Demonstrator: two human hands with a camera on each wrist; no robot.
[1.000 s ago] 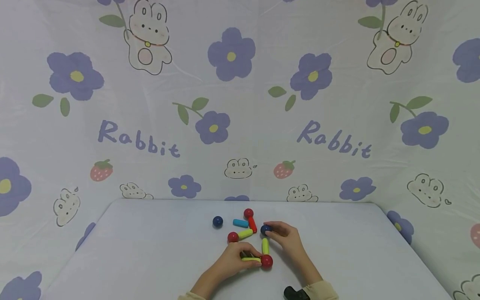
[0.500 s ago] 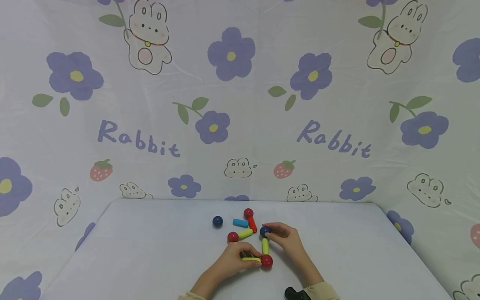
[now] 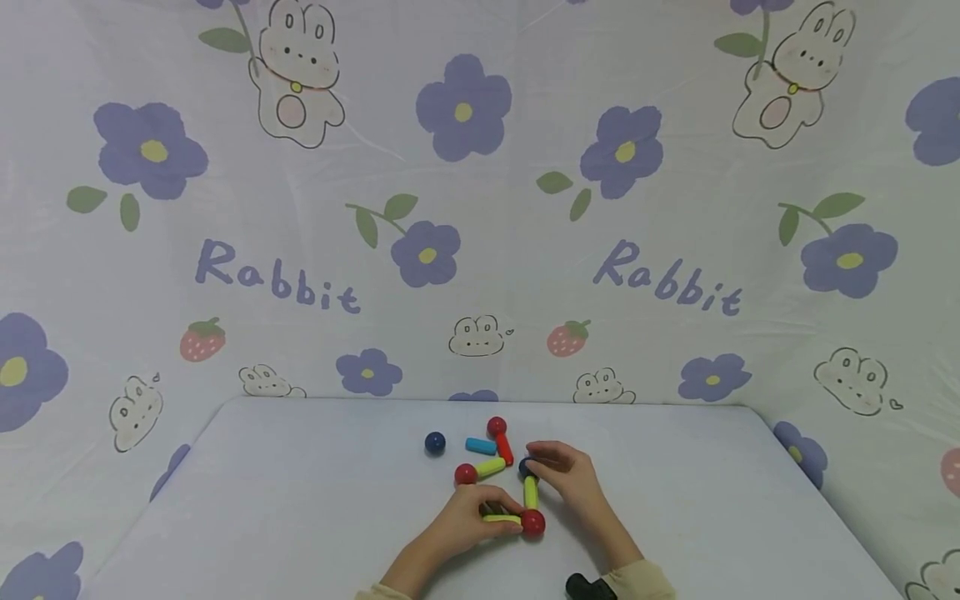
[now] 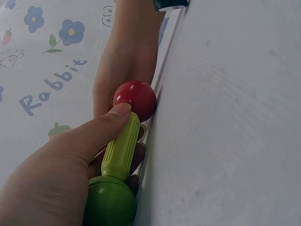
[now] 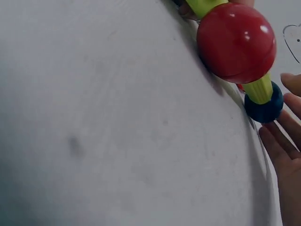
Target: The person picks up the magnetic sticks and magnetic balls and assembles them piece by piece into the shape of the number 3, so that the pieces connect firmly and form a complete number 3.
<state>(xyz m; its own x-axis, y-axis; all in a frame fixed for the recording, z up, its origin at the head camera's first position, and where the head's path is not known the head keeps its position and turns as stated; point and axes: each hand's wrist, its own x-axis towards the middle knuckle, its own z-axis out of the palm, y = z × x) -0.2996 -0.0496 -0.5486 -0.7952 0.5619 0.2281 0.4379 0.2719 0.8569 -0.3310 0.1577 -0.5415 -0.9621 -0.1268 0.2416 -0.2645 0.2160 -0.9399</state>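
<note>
In the head view my left hand (image 3: 480, 518) pinches a yellow-green magnetic rod (image 3: 502, 519). A red ball (image 3: 533, 523) sits at the rod's right end; the left wrist view shows a green ball (image 4: 110, 202) at its other end. From the red ball a second yellow-green rod (image 3: 531, 493) points away to a dark blue ball (image 3: 526, 467), which touches its far end. My right hand (image 3: 573, 479) is beside that blue ball, fingers loosely spread. In the right wrist view its thumb stands apart from the blue ball (image 5: 263, 106), while fingertips lie close against it.
Behind the hands lie a loose dark blue ball (image 3: 435, 443), a blue rod (image 3: 481, 447), a red rod (image 3: 505, 448) with a red ball (image 3: 497, 427), and another yellow-green rod (image 3: 491, 467) with a red ball (image 3: 466, 474). A patterned cloth (image 3: 480, 208) hangs behind the white table (image 3: 262, 500).
The blue ball at my right hand has come nearer and now meets the end of the upright-pointing rod. My right fingers have loosened from it. The left hand has stayed still.
</note>
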